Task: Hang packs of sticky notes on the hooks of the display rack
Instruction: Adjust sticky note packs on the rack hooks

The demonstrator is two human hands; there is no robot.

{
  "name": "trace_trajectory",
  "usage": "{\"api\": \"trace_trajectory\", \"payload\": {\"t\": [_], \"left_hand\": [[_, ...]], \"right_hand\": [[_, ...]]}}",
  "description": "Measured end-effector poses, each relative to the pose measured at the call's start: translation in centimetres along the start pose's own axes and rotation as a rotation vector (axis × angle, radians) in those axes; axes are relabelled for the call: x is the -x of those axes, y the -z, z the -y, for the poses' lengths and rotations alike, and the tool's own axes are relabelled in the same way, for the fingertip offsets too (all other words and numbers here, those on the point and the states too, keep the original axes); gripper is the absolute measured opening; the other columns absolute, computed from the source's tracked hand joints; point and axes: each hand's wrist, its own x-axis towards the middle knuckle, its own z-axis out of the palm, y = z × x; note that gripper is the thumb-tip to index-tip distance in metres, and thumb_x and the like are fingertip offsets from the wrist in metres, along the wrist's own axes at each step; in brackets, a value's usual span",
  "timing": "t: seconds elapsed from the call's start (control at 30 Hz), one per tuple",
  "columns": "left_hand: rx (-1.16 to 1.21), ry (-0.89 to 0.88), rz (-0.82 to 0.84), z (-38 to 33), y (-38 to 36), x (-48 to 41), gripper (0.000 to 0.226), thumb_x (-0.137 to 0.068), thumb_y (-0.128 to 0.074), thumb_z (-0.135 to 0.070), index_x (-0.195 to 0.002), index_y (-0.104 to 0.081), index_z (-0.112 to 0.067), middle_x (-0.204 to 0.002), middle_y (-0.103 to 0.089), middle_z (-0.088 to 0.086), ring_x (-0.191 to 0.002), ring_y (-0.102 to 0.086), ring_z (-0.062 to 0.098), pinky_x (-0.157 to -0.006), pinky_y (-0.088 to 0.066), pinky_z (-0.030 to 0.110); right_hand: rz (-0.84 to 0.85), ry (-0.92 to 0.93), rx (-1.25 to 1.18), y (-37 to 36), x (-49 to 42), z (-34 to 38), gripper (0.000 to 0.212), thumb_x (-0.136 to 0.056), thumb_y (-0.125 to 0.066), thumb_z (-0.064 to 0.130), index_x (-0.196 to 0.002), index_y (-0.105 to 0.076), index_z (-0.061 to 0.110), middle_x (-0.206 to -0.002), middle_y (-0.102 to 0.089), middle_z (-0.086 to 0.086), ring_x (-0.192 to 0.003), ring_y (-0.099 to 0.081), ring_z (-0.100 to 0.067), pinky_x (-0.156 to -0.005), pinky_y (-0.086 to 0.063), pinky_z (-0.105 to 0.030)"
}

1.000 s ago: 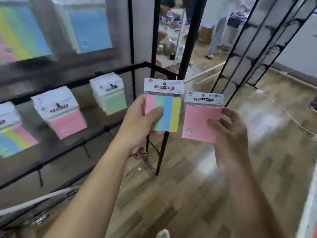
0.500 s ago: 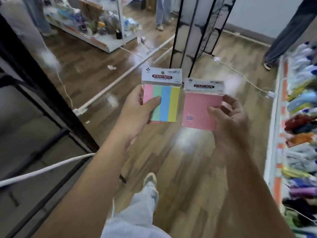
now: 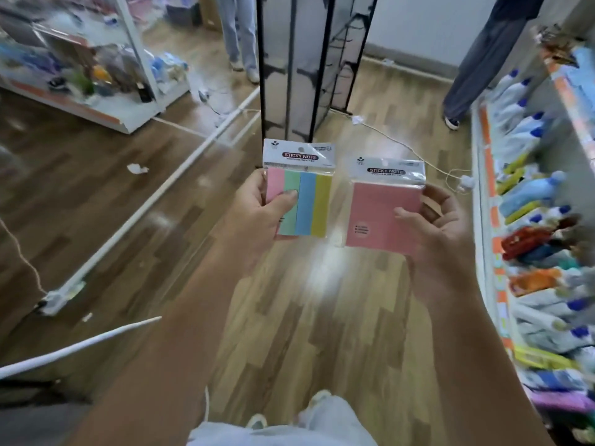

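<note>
My left hand (image 3: 257, 210) grips a four-colour pack of sticky notes (image 3: 306, 194), striped pink, green, blue and yellow, with its white header card upward. My right hand (image 3: 441, 226) holds a pink pack of sticky notes (image 3: 376, 214) by its right edge, thumb on the front. Both packs are upright, side by side, in front of me above the wooden floor. The rack with hanging packs is out of view. A black wire display rack (image 3: 299, 66) stands empty further ahead.
A shelf of bottles and bright goods (image 3: 541, 220) runs along the right. A white shelf unit (image 3: 90, 78) stands at the far left. White poles (image 3: 161, 194) and a cable (image 3: 412, 146) lie on the floor. Two people's legs (image 3: 238, 30) stand beyond.
My view has swung right, away from the rack with hanging packs, to the open aisle. Both hands still hold their packs, now slightly further apart.
</note>
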Motion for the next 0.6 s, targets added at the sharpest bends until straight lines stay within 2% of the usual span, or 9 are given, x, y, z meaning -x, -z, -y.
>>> {"api": "trace_trajectory", "payload": {"t": [0.07,0.17,0.3,0.37,0.43,0.6], "left_hand": [[-0.004,0.003,0.011,-0.1,-1.9,-4.2,0.023,-0.097,-0.052,-0.002,-0.118,-0.056,-0.011,-0.111,-0.07,0.011,-0.09,-0.07,0.024,-0.065,-0.06,0.038],[0.025,-0.013,-0.003,-0.3,-5.4,-11.5,0.024,-0.097,-0.052,0.0,-0.119,-0.055,-0.008,-0.116,-0.068,0.016,-0.093,-0.069,0.028,-0.063,-0.06,0.037],[0.009,-0.06,-0.042,-1.5,-11.1,-21.1,0.024,-0.095,-0.056,-0.004,-0.117,-0.056,-0.012,-0.116,-0.068,0.015,-0.093,-0.071,0.024,-0.069,-0.061,0.039],[0.021,-0.076,-0.057,-2.6,-13.6,-25.3,0.026,-0.089,-0.062,-0.01,-0.115,-0.057,-0.015,-0.112,-0.07,0.012,-0.089,-0.072,0.022,-0.072,-0.06,0.045],[0.032,-0.097,-0.085,-3.6,-15.9,-29.6,0.023,-0.092,-0.061,-0.008,-0.113,-0.058,-0.015,-0.106,-0.072,0.008,-0.084,-0.073,0.019,-0.074,-0.058,0.048],[0.077,-0.152,-0.12,-5.4,-20.4,-40.1,0.024,-0.096,-0.053,-0.001,-0.116,-0.057,-0.014,-0.11,-0.071,0.008,-0.092,-0.071,0.018,-0.07,-0.06,0.034]], "right_hand": [[0.001,-0.003,-0.007,0.5,-4.3,-0.1,0.038,-0.084,-0.06,-0.007,-0.11,-0.055,0.02,-0.086,-0.071,0.005,-0.081,-0.067,-0.012,-0.065,-0.054,-0.027],[0.014,0.01,-0.007,1.3,-12.0,-0.1,0.039,-0.086,-0.056,-0.011,-0.11,-0.055,0.019,-0.085,-0.072,0.005,-0.081,-0.067,-0.012,-0.068,-0.055,-0.028],[0.056,0.027,-0.006,2.6,-23.4,1.7,0.041,-0.086,-0.054,-0.013,-0.106,-0.055,0.023,-0.079,-0.072,0.008,-0.076,-0.066,-0.008,-0.062,-0.055,-0.024],[0.085,0.035,-0.004,3.1,-28.8,3.1,0.042,-0.086,-0.053,-0.014,-0.105,-0.055,0.023,-0.079,-0.072,0.008,-0.076,-0.067,-0.008,-0.06,-0.055,-0.024],[0.107,0.061,0.006,3.2,-34.3,4.7,0.042,-0.086,-0.054,-0.014,-0.106,-0.054,0.023,-0.08,-0.072,0.009,-0.077,-0.067,-0.006,-0.062,-0.055,-0.025],[0.151,0.113,0.036,2.8,-46.8,6.8,0.046,-0.088,-0.056,-0.01,-0.114,-0.05,0.027,-0.079,-0.072,0.015,-0.08,-0.067,-0.003,-0.072,-0.058,-0.029]]}}
